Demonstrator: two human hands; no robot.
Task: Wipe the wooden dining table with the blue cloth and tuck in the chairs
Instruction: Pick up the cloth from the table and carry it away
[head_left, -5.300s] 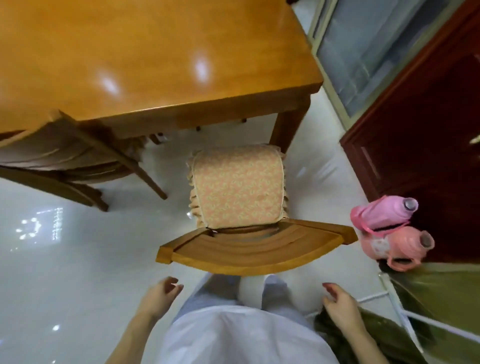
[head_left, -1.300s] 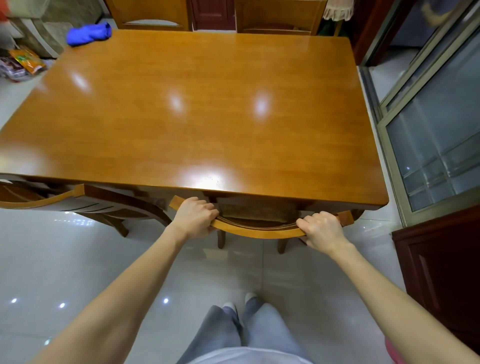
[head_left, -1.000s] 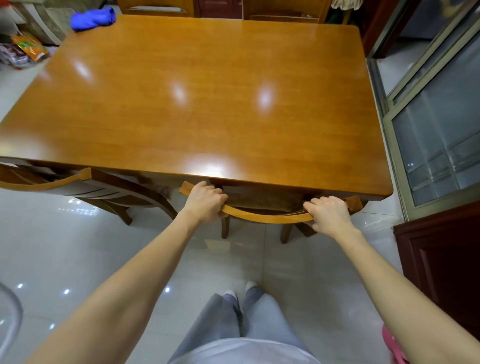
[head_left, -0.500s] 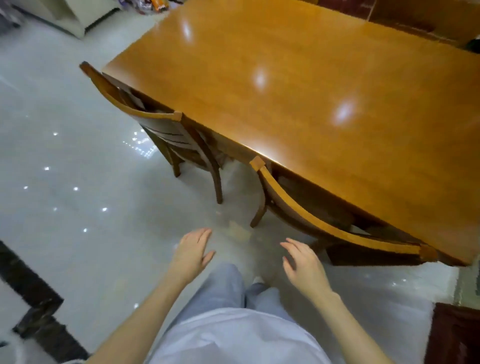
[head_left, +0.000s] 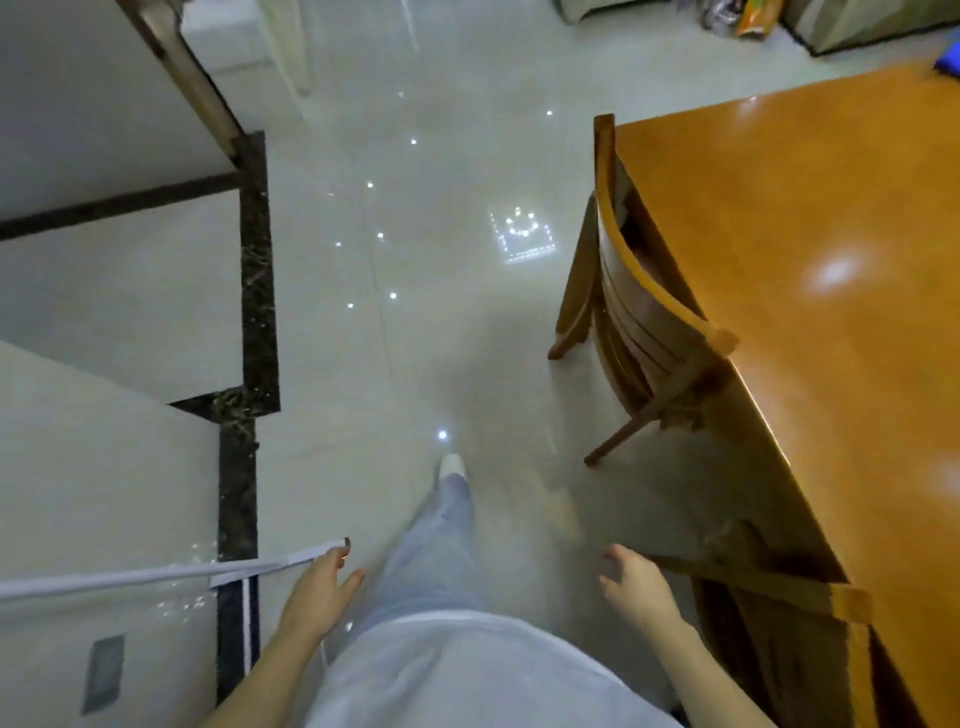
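Looking down while walking beside the counter (head_left: 810, 291). At six o'clock, both hands hang empty with fingers loosely spread: left hand (head_left: 319, 597) at seven, right hand (head_left: 636, 587) at five. Just right of the right hand, the near chair (head_left: 769, 582) sits tucked under the counter edge. Farther on, at two o'clock, a second chair (head_left: 623, 291) stands pushed in, its curved back running along the counter's long edge. The blue cloth (head_left: 948, 63) shows only as a sliver at the far one o'clock corner of the counter, well apart, nearer the right hand's side.
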